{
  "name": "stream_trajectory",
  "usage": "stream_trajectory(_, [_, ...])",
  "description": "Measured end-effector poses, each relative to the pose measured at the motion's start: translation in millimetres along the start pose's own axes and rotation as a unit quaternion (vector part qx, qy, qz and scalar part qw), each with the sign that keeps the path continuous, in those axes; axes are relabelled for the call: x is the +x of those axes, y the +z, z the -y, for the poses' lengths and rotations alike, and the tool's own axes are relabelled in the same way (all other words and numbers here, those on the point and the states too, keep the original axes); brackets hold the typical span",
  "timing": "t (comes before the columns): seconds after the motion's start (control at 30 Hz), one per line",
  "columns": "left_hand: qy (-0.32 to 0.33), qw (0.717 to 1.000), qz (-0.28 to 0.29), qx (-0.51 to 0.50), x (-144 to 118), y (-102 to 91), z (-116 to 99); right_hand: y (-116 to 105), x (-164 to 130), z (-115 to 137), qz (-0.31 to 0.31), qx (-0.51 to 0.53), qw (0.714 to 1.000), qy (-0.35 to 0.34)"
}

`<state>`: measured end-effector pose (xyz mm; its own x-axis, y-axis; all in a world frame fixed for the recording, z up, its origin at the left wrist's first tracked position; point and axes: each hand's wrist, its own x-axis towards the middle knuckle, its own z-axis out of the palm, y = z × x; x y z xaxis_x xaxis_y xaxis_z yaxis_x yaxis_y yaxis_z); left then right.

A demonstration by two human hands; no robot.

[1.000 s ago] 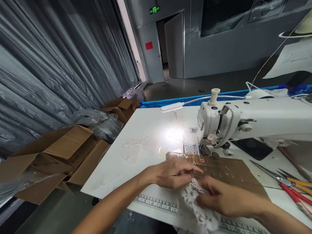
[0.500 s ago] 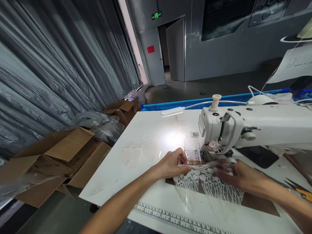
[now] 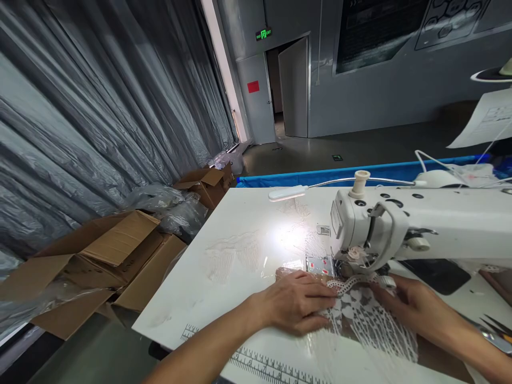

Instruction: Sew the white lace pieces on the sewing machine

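On my feed, the left hand [image 3: 294, 303] has its fingers stretched out nearly straight and pressed down flat, palm to the work, over one end of a white, openwork lace trim with long fringe [image 3: 372, 314]. The right hand [image 3: 412, 301] touches the opposite end with its thumb side; its other fingers are hidden from me, so I cannot tell whether they pinch the lace. The trim lies between the two sets of fingertips, partly beneath the left ones. Its long axis runs left to right across the person's front, the dotted, wavy border on the far side and the strands hanging toward the body (those on the right slant further right).

Beneath it I see a brown, glossy flat sheet [image 3: 436, 354] on a white, smooth-topped table [image 3: 192, 304]. Just beyond the border stands the needle end of a white, metal-bodied sewing machine [image 3: 460, 218]; I can't make out whether the lace touches the foot. Farther out, a slim white lamp [image 3: 287, 193] lights the tabletop, and a brown, open-flapped cardboard box [image 3: 120, 240] sits off the table's left side.
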<state>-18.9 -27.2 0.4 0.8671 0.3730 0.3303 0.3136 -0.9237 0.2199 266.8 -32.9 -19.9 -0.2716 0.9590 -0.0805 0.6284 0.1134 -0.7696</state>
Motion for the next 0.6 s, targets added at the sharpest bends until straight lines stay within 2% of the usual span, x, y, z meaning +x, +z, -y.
stream_trajectory(0.13, [-0.009,1.0,0.007,0.029,0.8,3.3,-5.9,-3.1,2.1,-10.1,-0.028,-0.037,0.999,0.01])
stream_trajectory(0.2, [-0.005,1.0,0.0,0.031,1.1,2.0,-6.5,-6.0,0.0,-4.4,-0.032,-0.034,0.999,0.005])
stream_trajectory(0.3, [-0.022,0.999,-0.028,0.007,2.0,-2.9,-7.5,-14.3,-7.0,11.8,-0.005,-0.018,0.999,0.025])
stream_trajectory(0.4, [-0.114,0.986,-0.114,-0.034,3.5,-9.6,-9.4,-22.5,-15.6,24.0,0.004,0.003,0.999,0.044])
stream_trajectory(0.47, [-0.191,0.961,-0.183,-0.077,4.4,-13.5,-10.4,-24.0,-20.7,27.4,0.0,0.017,0.999,0.04])
stream_trajectory(0.53, [-0.246,0.934,-0.221,-0.132,5.2,-16.0,-11.2,-20.9,-24.4,29.9,-0.003,0.05,0.998,0.044])
stream_trajectory(0.6, [-0.286,0.912,-0.232,-0.183,6.3,-17.4,-12.8,-13.7,-25.6,35.6,0.001,0.098,0.993,0.063])
